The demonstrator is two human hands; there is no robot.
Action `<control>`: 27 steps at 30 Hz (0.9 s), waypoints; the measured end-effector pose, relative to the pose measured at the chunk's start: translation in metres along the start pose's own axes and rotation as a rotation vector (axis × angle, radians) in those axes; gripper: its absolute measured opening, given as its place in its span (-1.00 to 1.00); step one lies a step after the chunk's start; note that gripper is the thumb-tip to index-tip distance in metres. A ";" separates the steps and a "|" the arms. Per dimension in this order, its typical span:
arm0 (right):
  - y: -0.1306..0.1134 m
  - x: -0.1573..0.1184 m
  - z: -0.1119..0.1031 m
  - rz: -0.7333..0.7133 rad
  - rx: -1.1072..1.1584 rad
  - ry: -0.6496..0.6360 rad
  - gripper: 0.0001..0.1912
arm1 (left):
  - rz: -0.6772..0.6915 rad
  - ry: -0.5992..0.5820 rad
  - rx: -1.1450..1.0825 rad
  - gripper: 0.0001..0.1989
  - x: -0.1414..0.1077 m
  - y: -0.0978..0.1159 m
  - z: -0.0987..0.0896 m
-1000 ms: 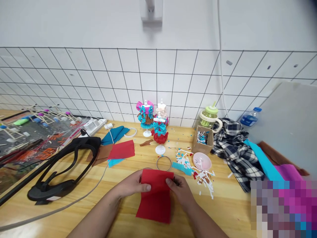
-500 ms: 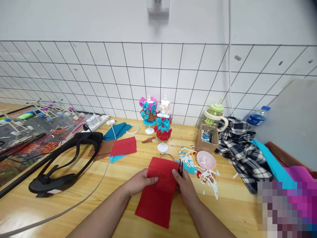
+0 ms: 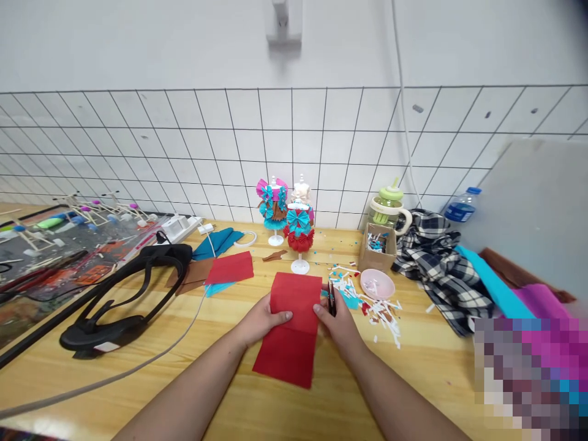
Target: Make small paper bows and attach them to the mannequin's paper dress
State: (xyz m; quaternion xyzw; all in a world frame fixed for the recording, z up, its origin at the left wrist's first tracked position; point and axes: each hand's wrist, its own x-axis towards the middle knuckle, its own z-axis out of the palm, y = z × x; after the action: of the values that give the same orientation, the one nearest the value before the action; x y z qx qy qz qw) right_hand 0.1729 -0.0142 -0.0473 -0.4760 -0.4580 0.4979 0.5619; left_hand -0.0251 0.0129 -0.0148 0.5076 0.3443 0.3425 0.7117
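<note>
1. Grip, left: my left hand [image 3: 261, 321] is closed on the left edge of the red sheet [image 3: 296, 335], thumb laid flat on the upper face.
2. Grip, right: my right hand [image 3: 343, 323] is closed on the right edge of the same sheet, thumb tip on the paper. It also retains a dark tool [image 3: 331, 300], points directed away from me; the fingers hide the rest of it.
3. Sheet position: held between both hands above the table [image 3: 275, 419], in front of the stands. A crease runs across it below my thumbs.
4. Stands: the front stand [image 3: 299, 233] carries blue and red ruffles. A second stand [image 3: 275, 214] is behind it to the left; a third [image 3: 302, 192] is directly behind, partly hidden.
5. Right side: white scraps [image 3: 388, 323] lie around the pink bowl [image 3: 389, 285]. The box [image 3: 375, 261] is just behind the bowl.
</note>
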 end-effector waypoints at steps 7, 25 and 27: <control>0.001 -0.004 0.003 -0.023 -0.043 -0.094 -0.35 | 0.086 0.128 -0.038 -0.43 -0.002 -0.005 -0.002; -0.036 -0.008 -0.019 -0.119 -0.454 -0.131 -0.67 | 0.068 0.012 -0.046 -0.55 -0.010 0.007 -0.011; -0.049 -0.007 -0.027 -0.086 -0.598 -0.199 -0.65 | 0.064 -0.017 0.069 -0.45 -0.010 0.007 -0.010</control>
State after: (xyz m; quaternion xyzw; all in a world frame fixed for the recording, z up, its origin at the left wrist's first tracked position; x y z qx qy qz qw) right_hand 0.2054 -0.0263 -0.0026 -0.5496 -0.6564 0.3610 0.3698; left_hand -0.0398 0.0116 -0.0094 0.5453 0.3333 0.3487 0.6855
